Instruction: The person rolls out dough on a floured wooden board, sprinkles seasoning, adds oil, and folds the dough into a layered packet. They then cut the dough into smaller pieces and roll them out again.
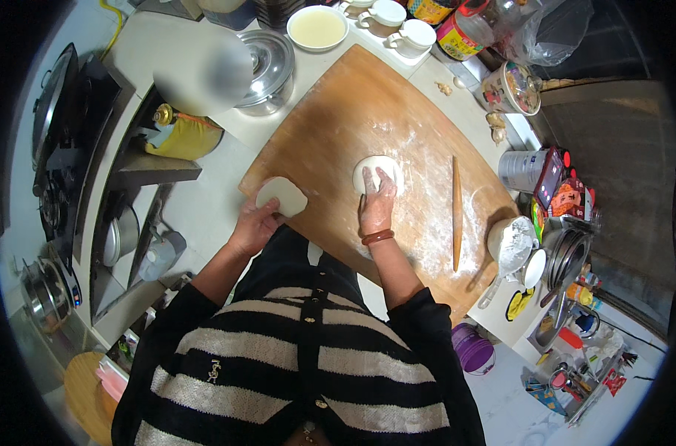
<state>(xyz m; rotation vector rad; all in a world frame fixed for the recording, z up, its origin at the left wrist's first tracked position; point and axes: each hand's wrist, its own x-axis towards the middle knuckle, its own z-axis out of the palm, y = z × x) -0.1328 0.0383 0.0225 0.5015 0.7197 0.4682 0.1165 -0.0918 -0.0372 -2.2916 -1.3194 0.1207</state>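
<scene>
My left hand (259, 218) holds a thin, flat disc of pale dough (283, 197) at the near left edge of the wooden board (338, 117), with the thumb on top. My right hand (378, 203) lies on a second round of dough (361, 170), fingers spread and dusted with flour; a reddish-brown bangle circles the wrist. Right of it a slim wooden rolling pin (456, 214) rests on the floured board. A white scoop or pan of flour (512, 245) stands by the board's right edge.
Behind the board are a lidded steel pot (268, 72), a bowl of pale yellow liquid (318, 28) and white lidded jars (416, 38). A can (519, 170) and stacked metal bowls (566, 259) stand at the right. A purple bucket (471, 348) is below the board's right corner.
</scene>
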